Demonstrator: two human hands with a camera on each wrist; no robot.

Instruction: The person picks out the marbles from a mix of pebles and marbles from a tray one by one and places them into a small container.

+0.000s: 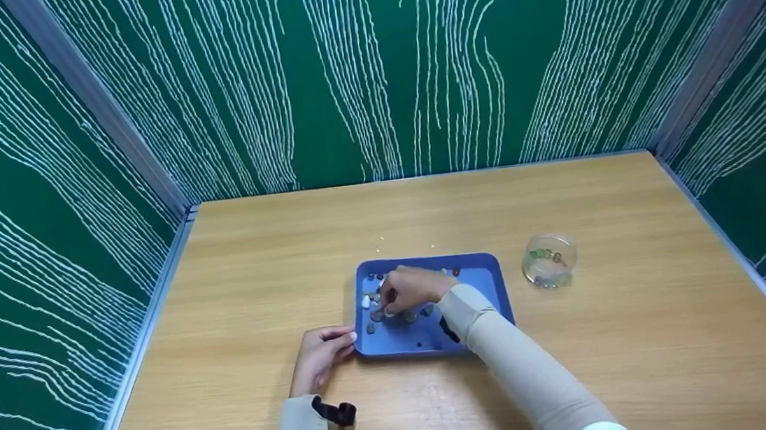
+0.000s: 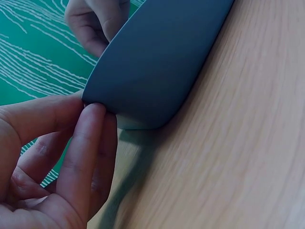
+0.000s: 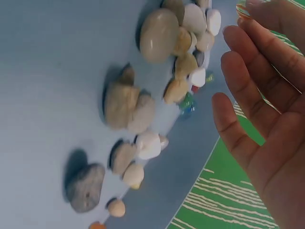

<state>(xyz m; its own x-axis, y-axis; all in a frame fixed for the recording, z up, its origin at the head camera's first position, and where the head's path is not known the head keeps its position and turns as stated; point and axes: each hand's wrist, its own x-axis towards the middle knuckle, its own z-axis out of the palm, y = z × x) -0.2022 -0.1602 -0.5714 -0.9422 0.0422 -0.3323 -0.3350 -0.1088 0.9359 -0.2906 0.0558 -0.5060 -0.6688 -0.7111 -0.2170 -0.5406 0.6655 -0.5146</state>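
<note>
A blue tray (image 1: 395, 344) holds pebbles and a few coloured glass pieces. At its near left corner my left hand (image 1: 323, 354) pinches the rim between thumb and fingers, as the left wrist view shows close up. My right hand (image 1: 414, 288) is over the tray's left half. In the right wrist view its thumb and forefinger pinch a clear glass marble (image 3: 242, 9) with an orange streak, partly cut off by the frame. Below that hand lie a large oval pebble (image 3: 159, 36), a grey stone (image 3: 86, 187) and green glass (image 3: 187, 101).
To the tray's right stands a clear round container (image 1: 551, 283) with several greenish marbles (image 1: 546, 255) inside. Tiny white bits (image 1: 432, 245) lie behind the tray on the wooden table (image 1: 274, 253). Green panels with white lines enclose the back and sides.
</note>
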